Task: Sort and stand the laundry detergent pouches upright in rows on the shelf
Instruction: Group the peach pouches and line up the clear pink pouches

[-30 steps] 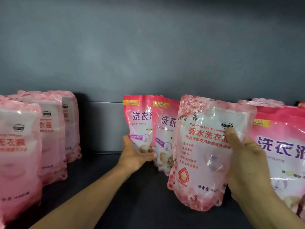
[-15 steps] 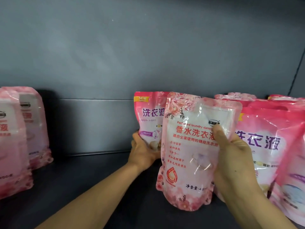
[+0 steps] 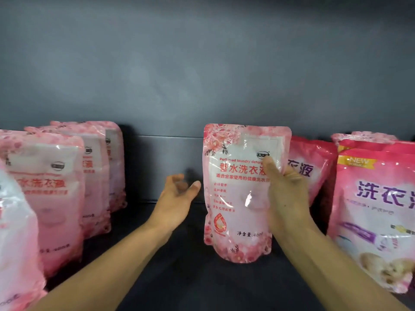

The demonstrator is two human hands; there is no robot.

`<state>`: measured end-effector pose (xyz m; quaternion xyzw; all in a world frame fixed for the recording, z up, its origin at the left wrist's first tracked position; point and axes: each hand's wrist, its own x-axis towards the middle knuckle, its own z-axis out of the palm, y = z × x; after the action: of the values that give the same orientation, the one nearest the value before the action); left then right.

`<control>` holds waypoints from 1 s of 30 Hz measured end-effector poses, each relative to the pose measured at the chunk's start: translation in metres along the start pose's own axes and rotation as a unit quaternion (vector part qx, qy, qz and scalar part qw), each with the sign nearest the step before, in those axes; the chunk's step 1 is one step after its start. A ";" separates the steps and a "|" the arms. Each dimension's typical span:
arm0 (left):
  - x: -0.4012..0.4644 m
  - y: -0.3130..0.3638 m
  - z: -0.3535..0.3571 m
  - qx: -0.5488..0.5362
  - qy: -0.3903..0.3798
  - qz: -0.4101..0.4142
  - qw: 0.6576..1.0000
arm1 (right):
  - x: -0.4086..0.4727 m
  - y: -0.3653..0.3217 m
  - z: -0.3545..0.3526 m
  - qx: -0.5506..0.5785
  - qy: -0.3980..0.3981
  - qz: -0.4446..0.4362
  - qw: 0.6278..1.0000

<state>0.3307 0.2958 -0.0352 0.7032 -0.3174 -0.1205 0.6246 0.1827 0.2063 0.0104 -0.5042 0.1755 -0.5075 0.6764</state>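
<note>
My right hand (image 3: 286, 194) grips a light pink floral detergent pouch (image 3: 238, 198) by its right edge, holding it upright over the dark shelf (image 3: 179, 277). My left hand (image 3: 177, 200) hovers open just left of the pouch, touching nothing. A row of matching light pink pouches (image 3: 56, 194) stands at the left. Darker pink pouches with purple lettering (image 3: 377, 212) stand at the right, and one of them (image 3: 312, 167) is partly hidden behind the held pouch.
A grey back wall (image 3: 202, 75) closes the shelf behind. A dark gap of bare shelf lies between the left row and the held pouch. A blurred white pouch (image 3: 15, 239) sits close at the lower left.
My left hand has let go of the darker pink pouch and drawn back open. The held pouch now covers that pouch, and the view has swung left, showing the left row again.
</note>
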 end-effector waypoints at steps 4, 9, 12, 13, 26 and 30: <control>-0.009 -0.018 -0.032 -0.028 0.078 -0.051 0.995 | 0.015 0.030 0.045 0.013 -0.025 0.009 1.000; -0.013 -0.032 -0.050 -0.026 0.059 -0.061 0.996 | 0.037 0.064 0.091 0.016 -0.019 0.038 0.999; -0.002 -0.042 -0.049 0.032 0.058 -0.060 0.996 | 0.047 0.080 0.111 0.013 -0.026 0.049 0.998; 0.004 -0.045 -0.048 0.052 0.072 -0.063 0.994 | 0.049 0.084 0.115 0.011 -0.029 0.052 0.998; 0.030 -0.062 -0.034 0.239 0.142 -0.041 0.960 | 0.073 0.105 0.095 -0.230 -0.125 -0.160 0.952; 0.041 -0.066 -0.036 0.237 0.139 -0.051 0.960 | 0.080 0.103 0.101 -0.280 -0.110 -0.203 0.932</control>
<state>0.4026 0.3016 -0.0816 0.8564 -0.2105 0.0253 0.4709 0.3450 0.1854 -0.0126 -0.7507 0.1282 -0.5057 0.4054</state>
